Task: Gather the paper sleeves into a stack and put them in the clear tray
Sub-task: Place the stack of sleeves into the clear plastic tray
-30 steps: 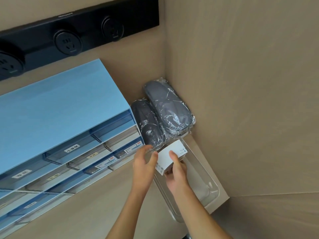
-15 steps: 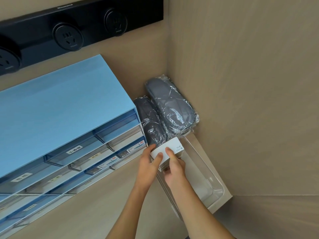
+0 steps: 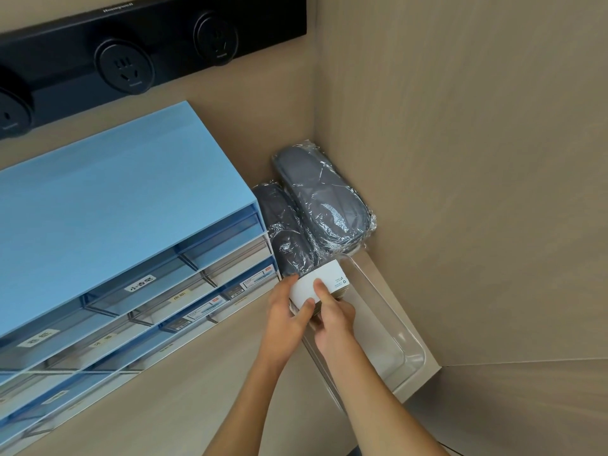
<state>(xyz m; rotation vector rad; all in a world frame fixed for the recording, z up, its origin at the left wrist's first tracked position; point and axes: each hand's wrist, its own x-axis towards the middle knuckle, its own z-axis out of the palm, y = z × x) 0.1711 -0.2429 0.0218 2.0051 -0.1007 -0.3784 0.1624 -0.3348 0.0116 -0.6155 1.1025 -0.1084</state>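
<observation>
While gripped: stack (image 3: pixel 324 283), both hands.

Matt white paper sleeves (image 3: pixel 320 284); glossy clear plastic tray (image 3: pixel 391 327); crinkled shiny wrap (image 3: pixel 325 205).

Soft, even light, glare on the plastic-wrapped slippers (image 3: pixel 324 205), wide-angle bending at edges, mostly sharp.

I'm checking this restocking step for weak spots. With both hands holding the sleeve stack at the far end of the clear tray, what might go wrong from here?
1. The stack of paper sleeves is pinched by the left hand and right hand; letting go unevenly may fan it out.
2. The wrapped slippers crowd the clear tray at that end, so the stack might catch on the wrap.
3. The stack could end up tilted against the tray's rim.
</observation>
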